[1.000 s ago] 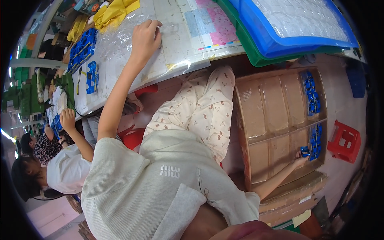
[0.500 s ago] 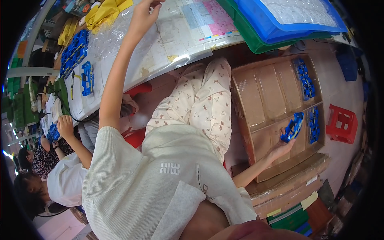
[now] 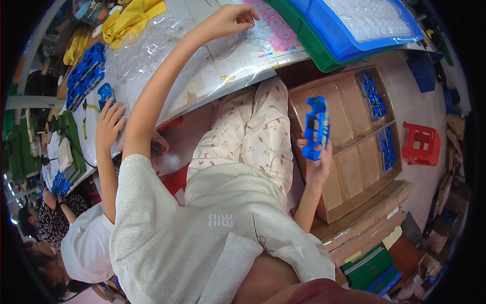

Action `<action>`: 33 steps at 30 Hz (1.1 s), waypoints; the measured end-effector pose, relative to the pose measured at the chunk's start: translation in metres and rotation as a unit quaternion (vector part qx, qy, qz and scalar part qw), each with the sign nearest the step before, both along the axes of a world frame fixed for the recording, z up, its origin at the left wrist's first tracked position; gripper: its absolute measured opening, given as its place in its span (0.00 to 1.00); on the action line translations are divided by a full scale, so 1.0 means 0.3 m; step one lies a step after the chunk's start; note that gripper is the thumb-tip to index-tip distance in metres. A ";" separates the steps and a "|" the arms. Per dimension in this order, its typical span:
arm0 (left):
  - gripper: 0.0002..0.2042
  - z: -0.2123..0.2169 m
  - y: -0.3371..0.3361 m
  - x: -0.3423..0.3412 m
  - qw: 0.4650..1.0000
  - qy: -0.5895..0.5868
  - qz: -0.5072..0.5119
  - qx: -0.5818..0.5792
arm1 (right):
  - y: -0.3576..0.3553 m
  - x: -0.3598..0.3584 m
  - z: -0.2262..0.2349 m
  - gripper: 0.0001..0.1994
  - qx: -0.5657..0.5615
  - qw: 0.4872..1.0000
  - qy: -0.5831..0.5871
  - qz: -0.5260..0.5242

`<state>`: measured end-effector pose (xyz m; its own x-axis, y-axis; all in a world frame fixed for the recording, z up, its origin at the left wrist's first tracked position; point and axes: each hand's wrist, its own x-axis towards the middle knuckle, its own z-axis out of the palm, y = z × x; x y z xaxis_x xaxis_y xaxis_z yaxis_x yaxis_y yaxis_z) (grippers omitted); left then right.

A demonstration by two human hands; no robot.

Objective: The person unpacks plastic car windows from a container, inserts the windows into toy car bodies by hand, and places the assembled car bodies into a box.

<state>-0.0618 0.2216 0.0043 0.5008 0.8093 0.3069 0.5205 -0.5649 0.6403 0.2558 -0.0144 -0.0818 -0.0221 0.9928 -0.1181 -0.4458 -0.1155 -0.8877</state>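
My right hand (image 3: 318, 169) grips a blue plastic toy car body (image 3: 317, 126) with window cut-outs and yellow marks. It holds the shell upright by its lower end, above the near left part of a cardboard box (image 3: 349, 147). Over the worktable (image 3: 202, 76) is my left hand (image 3: 235, 21), its fingers loosely bent and apart, with nothing visible in them. Near it are clear plastic bags (image 3: 152, 48) and a pink printed sheet (image 3: 278, 30). Inside the divided box, more blue car bodies (image 3: 373, 96) line the far right side.
Stacked blue and green trays (image 3: 349, 45) overhang the table edge, with clear plastic pieces on top. A red stool (image 3: 421, 143) stands right of the box. At left, a co-worker's hand (image 3: 110, 120) is beside another blue shell (image 3: 105, 92); a yellow cloth (image 3: 131, 20) lies beyond.
My right hand has lifted the blue car body and brought it leftward, toward my body. My left hand has moved right across the table. The co-worker's hand has come up beside a blue shell.
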 end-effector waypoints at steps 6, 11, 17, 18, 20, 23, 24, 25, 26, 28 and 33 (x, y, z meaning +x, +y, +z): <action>0.12 -0.077 -0.083 0.142 0.939 0.168 0.169 0.246 | -0.029 -0.121 0.015 0.41 -0.038 0.993 0.080 0.083; 0.27 -0.134 -0.250 0.245 0.948 0.220 0.125 0.191 | -0.031 -0.133 0.014 0.42 -0.052 0.984 0.123 0.116; 0.13 -0.192 -0.387 0.256 0.967 0.141 0.020 0.209 | -0.010 -0.114 -0.002 0.29 -0.055 0.981 0.163 0.093; 0.09 -0.192 -0.411 0.265 0.972 0.095 0.036 0.211 | -0.008 -0.111 -0.006 0.28 -0.063 0.982 0.151 0.092; 0.09 -0.183 -0.462 0.281 0.977 0.052 0.023 0.203 | -0.002 -0.108 -0.015 0.26 -0.070 0.983 0.150 0.084; 0.09 -0.175 -0.553 0.321 0.967 -0.051 0.015 0.248 | 0.016 -0.107 -0.017 0.26 -0.079 0.989 0.116 0.055; 0.09 -0.173 -0.588 0.338 0.956 -0.083 0.011 0.280 | 0.023 -0.111 -0.001 0.25 -0.061 0.990 0.117 0.058; 0.08 -0.180 -0.623 0.354 0.952 -0.105 -0.010 0.286 | 0.028 -0.120 0.024 0.25 -0.044 0.990 0.117 0.060; 0.08 -0.176 -0.655 0.366 0.952 -0.098 -0.047 0.286 | 0.032 -0.141 0.040 0.25 -0.049 0.994 0.098 0.007; 0.08 -0.186 -0.708 0.395 0.946 -0.084 -0.090 0.301 | 0.036 -0.155 0.032 0.26 -0.041 0.998 0.046 -0.028; 0.09 -0.213 -0.746 0.395 0.951 -0.087 -0.112 0.274 | 0.043 -0.163 0.072 0.28 -0.009 0.993 0.104 0.053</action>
